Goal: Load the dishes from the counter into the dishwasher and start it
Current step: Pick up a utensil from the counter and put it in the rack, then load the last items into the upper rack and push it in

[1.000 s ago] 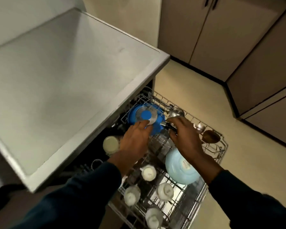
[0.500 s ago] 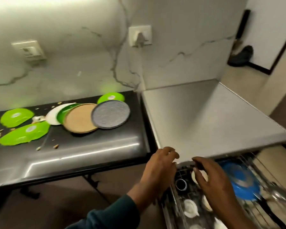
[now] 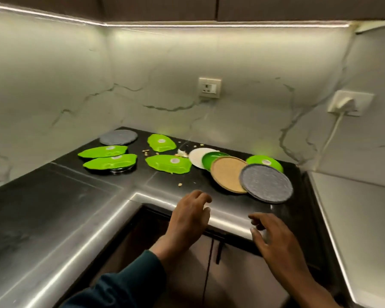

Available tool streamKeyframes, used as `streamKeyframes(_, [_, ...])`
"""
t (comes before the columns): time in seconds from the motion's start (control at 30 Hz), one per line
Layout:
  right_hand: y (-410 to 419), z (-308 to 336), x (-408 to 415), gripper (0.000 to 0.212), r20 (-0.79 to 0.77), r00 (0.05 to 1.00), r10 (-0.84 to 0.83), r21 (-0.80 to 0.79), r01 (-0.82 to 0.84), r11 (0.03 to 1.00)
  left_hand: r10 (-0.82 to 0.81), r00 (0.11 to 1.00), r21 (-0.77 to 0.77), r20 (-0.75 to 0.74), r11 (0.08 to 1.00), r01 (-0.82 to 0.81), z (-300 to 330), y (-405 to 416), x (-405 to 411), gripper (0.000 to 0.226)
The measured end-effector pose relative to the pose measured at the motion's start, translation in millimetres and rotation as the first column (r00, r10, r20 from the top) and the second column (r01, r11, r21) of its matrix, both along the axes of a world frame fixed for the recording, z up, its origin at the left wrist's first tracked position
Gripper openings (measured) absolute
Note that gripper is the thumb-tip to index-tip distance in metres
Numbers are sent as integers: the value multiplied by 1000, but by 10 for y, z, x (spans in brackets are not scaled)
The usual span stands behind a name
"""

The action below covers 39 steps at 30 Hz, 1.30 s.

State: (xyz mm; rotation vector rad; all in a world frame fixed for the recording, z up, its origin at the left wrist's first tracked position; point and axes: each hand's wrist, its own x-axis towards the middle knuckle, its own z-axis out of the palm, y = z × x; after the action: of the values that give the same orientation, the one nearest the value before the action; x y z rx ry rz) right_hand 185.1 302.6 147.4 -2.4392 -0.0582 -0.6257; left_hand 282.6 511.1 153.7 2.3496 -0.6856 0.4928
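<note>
Dirty dishes lie on the dark counter (image 3: pixel 53 196). A grey round plate (image 3: pixel 266 182) overlaps a tan plate (image 3: pixel 227 175), a green bowl (image 3: pixel 213 158), a white plate (image 3: pixel 197 156) and another green bowl (image 3: pixel 264 162). Several green leaf-shaped plates (image 3: pixel 168 166) lie further left, with a second grey plate (image 3: pixel 118 137) at the back. My left hand (image 3: pixel 188 216) hovers over the counter's front edge, fingers loosely curled, holding nothing. My right hand (image 3: pixel 273 236) hangs beside it, empty, below the grey plate. The dishwasher's racks are out of view.
Food crumbs (image 3: pixel 180 184) are scattered among the plates. The dishwasher's grey top (image 3: pixel 360 230) adjoins the counter at the right. A plugged socket (image 3: pixel 350 102) and a free socket (image 3: pixel 209 87) sit on the marble wall. Cabinet doors (image 3: pixel 209 274) are below the counter.
My view has swung up and left from the dishwasher rack to the counter. Both hands have left the rack and risen to the counter's front edge, empty.
</note>
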Motion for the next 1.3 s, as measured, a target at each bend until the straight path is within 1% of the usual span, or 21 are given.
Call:
streamKeyframes(0.13, [473,-57,413,35,-7,990,143,-37,-143,989,139,989,-40,-47,989,-141,-83,634,203,22])
streamKeyframes(0.2, [713,-103,645,33,-12,981,195,-56,-195,979,176,981,-30,-76,983,-179,-149,921,308,21])
streamKeyframes(0.33, [1157,-217,1097,17,-15,957,291,-80,-291,953,260,961,-21,-97,965,-263,-239,1366,581,19])
streamKeyframes(0.4, [1361,-314,1375,8,-66,935,348,-97,-353,931,307,947,-24,-95,950,-310,-264,1563,763,20])
streamKeyframes(0.47, [1556,-415,1685,12,-139,903,406,-128,-423,897,347,933,-42,-97,935,-353,-292,1737,967,21])
streamKeyframes(0.53, [1783,-512,2019,18,-198,865,461,-148,-491,859,393,910,-56,-132,914,-402,-335,1916,1174,21])
streamKeyframes(0.67, [2305,-696,2678,36,-238,803,546,-164,-587,792,471,864,-48,-179,873,-486,-444,2250,1577,21])
streamKeyframes(0.9, [3151,-991,3860,39,-280,712,644,-193,-699,688,612,760,3,-219,779,-627,-543,2787,2280,22])
streamKeyframes(0.97, [3321,-1050,4132,35,-256,704,662,-244,-710,661,642,734,29,-223,757,-653,-563,2901,2439,22])
streamKeyframes(1.03, [3444,-1113,4350,35,-206,731,651,-293,-681,672,664,713,55,-225,739,-671,-586,2998,2581,23])
streamKeyframes(1.13, [3555,-1144,4596,39,-151,838,524,-346,-541,767,689,690,94,-222,720,-688,-609,3112,2755,23])
streamKeyframes(1.2, [3583,-1167,4725,46,-112,897,428,-372,-438,818,698,680,102,-224,711,-696,-623,3157,2842,23])
streamKeyframes(1.23, [3583,-1165,4775,49,-99,911,401,-385,-406,829,700,678,106,-226,709,-697,-633,3173,2871,23])
streamKeyframes(1.3, [3558,-1159,4890,44,-93,922,376,-382,-381,842,703,672,114,-233,706,-699,-665,3188,2921,24])
